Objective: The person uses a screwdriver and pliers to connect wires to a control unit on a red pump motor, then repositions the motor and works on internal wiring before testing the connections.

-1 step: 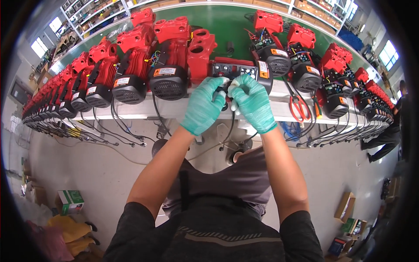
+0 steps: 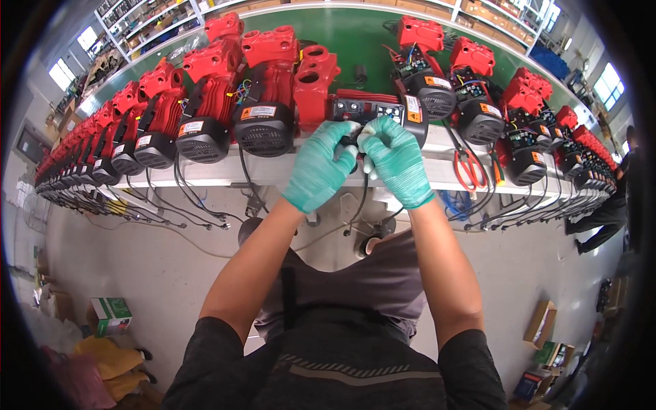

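A red pump [image 2: 313, 89] with a black motor end lies sideways on the bench before me. Its terminal box [image 2: 365, 108] is uncovered, with metal contacts showing inside. At the near side of this box, my left hand [image 2: 321, 164] and my right hand [image 2: 395, 160], both in green gloves with pale fingertips, are closed close together. The left fingers pinch a small black part [image 2: 350, 140] whose kind is mostly hidden. My right thumb and fingers are pinched beside it, hiding what they grip. A black power cable [image 2: 364, 188] hangs from just under the fingertips.
Rows of red pumps [image 2: 266, 102] line the bench on both sides, their cables dangling over its front edge [image 2: 266, 167]. Red-handled scissors [image 2: 469, 169] and an orange-and-black tool [image 2: 497, 169] lie right of my hands. Another person [image 2: 608, 212] stands far right. Cartons [image 2: 111, 316] are on the floor.
My left thumb has shifted slightly inward, toward the right fingertips. Everything else stays in place.
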### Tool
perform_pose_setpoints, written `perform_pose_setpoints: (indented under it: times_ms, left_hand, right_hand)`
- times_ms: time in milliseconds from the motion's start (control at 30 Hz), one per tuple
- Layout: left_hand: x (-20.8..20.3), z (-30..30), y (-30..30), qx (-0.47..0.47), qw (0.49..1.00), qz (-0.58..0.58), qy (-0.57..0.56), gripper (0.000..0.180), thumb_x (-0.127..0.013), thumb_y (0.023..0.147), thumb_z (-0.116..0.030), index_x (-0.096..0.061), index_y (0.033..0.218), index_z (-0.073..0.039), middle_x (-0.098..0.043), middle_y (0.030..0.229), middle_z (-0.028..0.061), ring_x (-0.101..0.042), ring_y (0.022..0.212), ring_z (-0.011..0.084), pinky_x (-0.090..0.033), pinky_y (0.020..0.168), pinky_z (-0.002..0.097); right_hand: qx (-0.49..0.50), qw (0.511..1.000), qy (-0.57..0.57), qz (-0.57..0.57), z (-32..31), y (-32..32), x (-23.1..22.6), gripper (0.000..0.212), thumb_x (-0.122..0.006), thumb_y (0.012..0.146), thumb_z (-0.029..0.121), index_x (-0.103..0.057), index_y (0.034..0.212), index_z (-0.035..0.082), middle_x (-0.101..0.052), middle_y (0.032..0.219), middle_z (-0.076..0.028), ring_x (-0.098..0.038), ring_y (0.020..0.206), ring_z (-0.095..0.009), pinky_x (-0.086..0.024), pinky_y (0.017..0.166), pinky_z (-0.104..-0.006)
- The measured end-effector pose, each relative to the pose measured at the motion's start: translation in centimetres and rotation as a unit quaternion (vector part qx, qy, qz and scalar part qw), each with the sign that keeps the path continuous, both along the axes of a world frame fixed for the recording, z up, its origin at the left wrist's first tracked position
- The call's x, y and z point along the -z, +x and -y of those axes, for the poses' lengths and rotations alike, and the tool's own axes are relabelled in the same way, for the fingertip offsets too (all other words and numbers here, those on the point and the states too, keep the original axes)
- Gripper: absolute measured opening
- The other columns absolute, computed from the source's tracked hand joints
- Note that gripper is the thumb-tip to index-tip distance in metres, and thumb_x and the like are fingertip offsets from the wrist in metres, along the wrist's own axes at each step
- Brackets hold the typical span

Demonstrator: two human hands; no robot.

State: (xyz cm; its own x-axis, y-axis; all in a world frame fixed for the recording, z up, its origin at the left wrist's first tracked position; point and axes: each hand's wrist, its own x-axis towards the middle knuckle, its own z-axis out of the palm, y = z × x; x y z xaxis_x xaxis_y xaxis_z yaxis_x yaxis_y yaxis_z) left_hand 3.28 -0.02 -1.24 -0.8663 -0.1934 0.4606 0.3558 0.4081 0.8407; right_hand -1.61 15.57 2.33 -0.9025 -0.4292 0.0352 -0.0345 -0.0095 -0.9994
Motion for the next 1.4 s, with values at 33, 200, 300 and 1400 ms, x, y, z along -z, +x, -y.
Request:
perform_pose_setpoints:
  times_ms: [33,200,300,1400]
  left_hand:
    - [-0.2,0.0,0.1,0.002,0.999,-0.001,-0.042,0.032,-0.069,0.09,0.0,-0.066,0.122,-0.002,-0.064,0.107,0.0063,-0.062,0.081,0.013,-0.052,0.074,0.0279]
    - [0.0,-0.2,0.0,0.009,0.999,0.018,-0.03,0.032,-0.072,0.086,0.003,-0.067,0.117,-0.002,-0.062,0.11,0.0056,-0.062,0.082,0.0122,-0.051,0.073,0.0265]
    - [0.1,-0.2,-0.7,0.014,1.0,-0.007,0.009,0.028,-0.072,0.085,0.004,-0.068,0.112,-0.002,-0.062,0.11,0.0062,-0.062,0.082,0.0131,-0.052,0.073,0.0271]
    - [-0.9,1.7,-1.1,0.06,0.992,0.009,-0.112,0.018,-0.072,0.088,-0.002,-0.067,0.105,0.0,-0.065,0.098,0.0087,-0.061,0.076,0.0202,-0.052,0.073,0.0318]
  right_hand:
    - [0.001,1.0,0.001,0.001,0.0,0.0,0.3,0.003,-0.067,0.095,0.006,-0.065,0.095,0.004,-0.062,0.073,-0.001,-0.052,0.065,-0.004,-0.044,0.057,-0.0232]
    - [0.048,0.987,-0.032,-0.147,0.7,0.0,2.2,0.002,-0.069,0.092,0.004,-0.068,0.093,0.002,-0.061,0.075,0.001,-0.052,0.069,-0.006,-0.048,0.064,-0.0252]
    - [0.06,0.984,-0.032,-0.167,0.7,-0.3,2.7,0.003,-0.069,0.09,0.003,-0.067,0.093,0.002,-0.062,0.076,0.0,-0.053,0.07,-0.007,-0.049,0.066,-0.0261]
    - [0.045,0.91,0.178,-0.371,-1.8,0.5,-0.2,0.015,-0.072,0.088,0.013,-0.067,0.101,0.008,-0.063,0.093,-0.012,-0.067,0.08,-0.034,-0.055,0.07,-0.0442]
